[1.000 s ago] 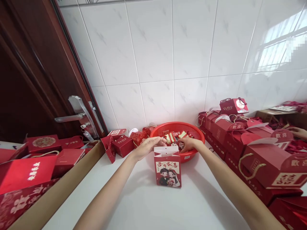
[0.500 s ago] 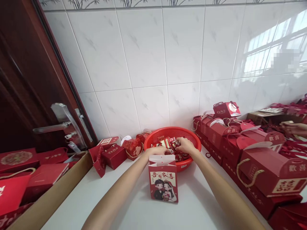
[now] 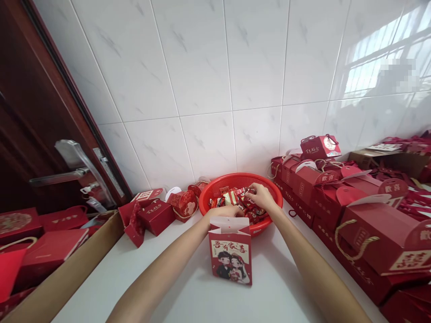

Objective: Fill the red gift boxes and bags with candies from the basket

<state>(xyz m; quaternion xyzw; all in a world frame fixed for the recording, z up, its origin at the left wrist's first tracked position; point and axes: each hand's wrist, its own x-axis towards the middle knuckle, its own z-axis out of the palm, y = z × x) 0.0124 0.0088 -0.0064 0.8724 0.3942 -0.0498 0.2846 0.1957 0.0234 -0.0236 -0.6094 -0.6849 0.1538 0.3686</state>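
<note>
A red plastic basket (image 3: 215, 183) on the white table holds many wrapped candies (image 3: 230, 197). My left hand (image 3: 226, 211) reaches into its near left part, its fingertips partly hidden behind the top of a paper bag. My right hand (image 3: 261, 196) is over the basket's right side, fingers bent together at a small red candy packet. In front of the basket stands an upright red paper bag (image 3: 230, 260) with a cartoon couple on it, its top open.
Rows of red gift boxes (image 3: 380, 229) line the right side. Smaller red boxes (image 3: 156, 216) sit at the left, beside a cardboard box (image 3: 81, 260) of red packages. A tiled wall (image 3: 205, 89) and a dark door (image 3: 33, 112) stand behind.
The view has tilted down slightly. My right hand has lifted a little from the candies, and my left hand has moved slightly right. The other person's hand at the far right has left the view.
</note>
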